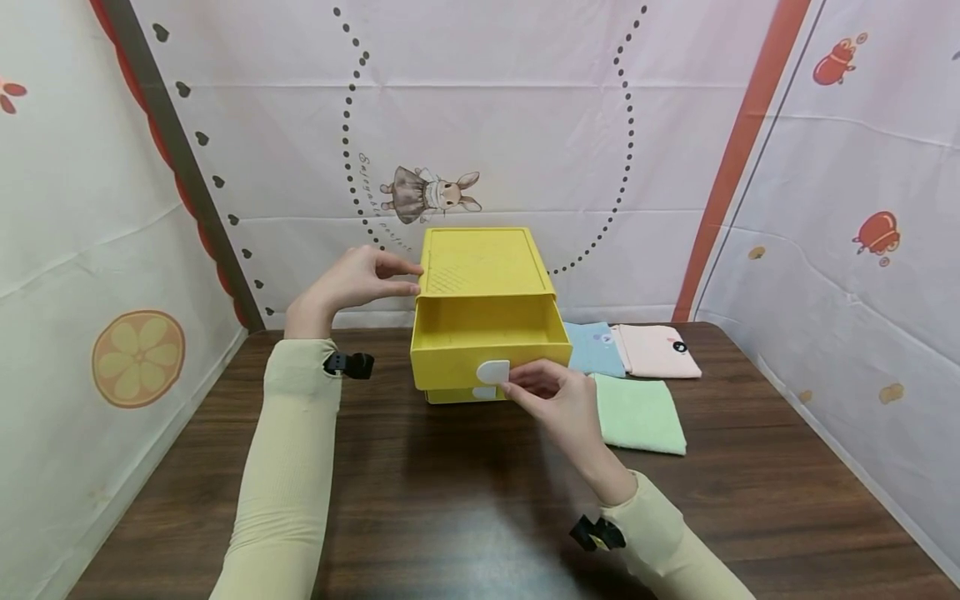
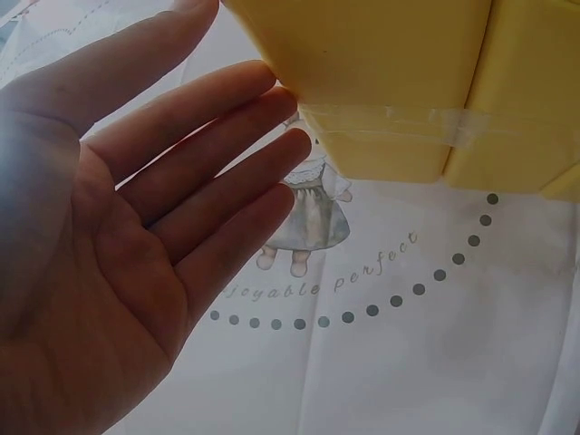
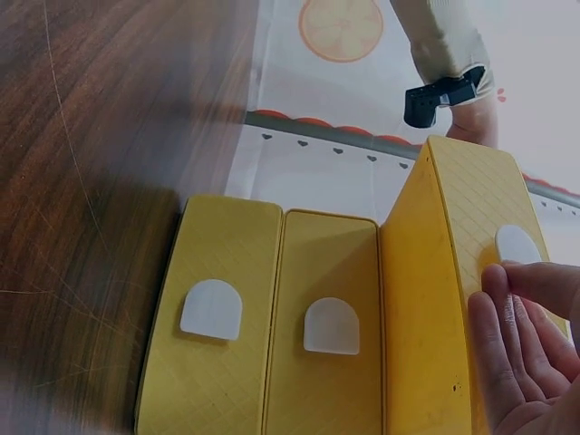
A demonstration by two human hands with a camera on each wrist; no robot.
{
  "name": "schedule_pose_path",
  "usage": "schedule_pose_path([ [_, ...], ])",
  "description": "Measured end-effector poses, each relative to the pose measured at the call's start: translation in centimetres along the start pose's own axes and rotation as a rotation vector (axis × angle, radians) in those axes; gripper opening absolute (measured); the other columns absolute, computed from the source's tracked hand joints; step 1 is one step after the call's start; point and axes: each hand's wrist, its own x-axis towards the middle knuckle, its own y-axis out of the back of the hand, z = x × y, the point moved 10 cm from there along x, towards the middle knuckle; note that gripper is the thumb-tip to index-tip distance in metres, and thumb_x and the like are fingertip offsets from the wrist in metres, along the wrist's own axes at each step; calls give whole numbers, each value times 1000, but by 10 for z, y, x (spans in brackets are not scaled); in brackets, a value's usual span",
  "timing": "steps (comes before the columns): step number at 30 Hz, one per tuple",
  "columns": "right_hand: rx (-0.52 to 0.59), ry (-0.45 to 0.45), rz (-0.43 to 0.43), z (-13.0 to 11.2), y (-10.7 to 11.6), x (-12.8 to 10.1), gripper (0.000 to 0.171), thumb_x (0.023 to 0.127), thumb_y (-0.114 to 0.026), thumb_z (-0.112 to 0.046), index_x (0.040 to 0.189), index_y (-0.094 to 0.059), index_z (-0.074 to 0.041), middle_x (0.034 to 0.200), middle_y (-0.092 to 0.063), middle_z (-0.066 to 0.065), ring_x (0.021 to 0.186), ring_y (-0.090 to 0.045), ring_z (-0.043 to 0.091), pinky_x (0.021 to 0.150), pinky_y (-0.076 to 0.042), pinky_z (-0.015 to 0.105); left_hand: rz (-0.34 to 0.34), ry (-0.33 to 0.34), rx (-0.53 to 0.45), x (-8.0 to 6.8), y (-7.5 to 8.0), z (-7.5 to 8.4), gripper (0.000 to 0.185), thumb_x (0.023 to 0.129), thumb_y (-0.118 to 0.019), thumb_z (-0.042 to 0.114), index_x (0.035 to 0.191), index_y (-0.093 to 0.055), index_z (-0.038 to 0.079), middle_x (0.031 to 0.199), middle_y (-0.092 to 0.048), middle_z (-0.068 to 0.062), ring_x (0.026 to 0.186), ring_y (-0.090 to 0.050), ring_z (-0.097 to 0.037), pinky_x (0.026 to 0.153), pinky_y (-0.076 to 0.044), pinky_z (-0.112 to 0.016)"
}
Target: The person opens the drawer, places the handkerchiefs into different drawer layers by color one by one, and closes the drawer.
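Note:
A yellow drawer cabinet (image 1: 487, 260) stands on the table with its top drawer (image 1: 442, 368) pulled out toward me. The inside of that drawer shows no contents where it is visible. My right hand (image 1: 562, 404) pinches the white handle (image 1: 491, 372) on the drawer's front between thumb and fingers. At the cabinet's left upper edge, my left hand (image 1: 356, 279) rests its fingertips, the fingers fairly straight. The right wrist view shows two lower drawers, one with a white tab (image 3: 332, 326) and one with another tab (image 3: 211, 310), both pushed in.
Right of the cabinet lie a folded blue cloth (image 1: 595, 350), a pink cloth (image 1: 652, 352) with a dark round mark, and a green cloth (image 1: 641, 414). A printed white curtain (image 1: 487, 125) hangs behind and at both sides of the dark wooden table (image 1: 450, 500).

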Motion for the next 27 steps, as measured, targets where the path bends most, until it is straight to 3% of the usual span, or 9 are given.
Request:
schedule_pose_path([
  [8, -13, -24, -31, -32, 3, -10, 15, 77, -78, -5, 89, -71, 2, 82, -73, 14, 69, -69, 20, 66, -56, 24, -1, 2, -1, 0, 0, -1, 45, 79, -74, 46, 117, -69, 22, 120, -66, -1, 110, -61, -18, 93, -49, -42],
  [27, -15, -25, -51, -38, 5, -22, 13, 77, -77, -7, 87, -72, -1, 81, -73, 10, 69, -69, 15, 65, -56, 26, -2, -2, 1, 1, -1, -2, 45, 80, -73, 46, 118, -69, 22, 119, -67, -1, 109, -61, -18, 92, -49, -42],
])
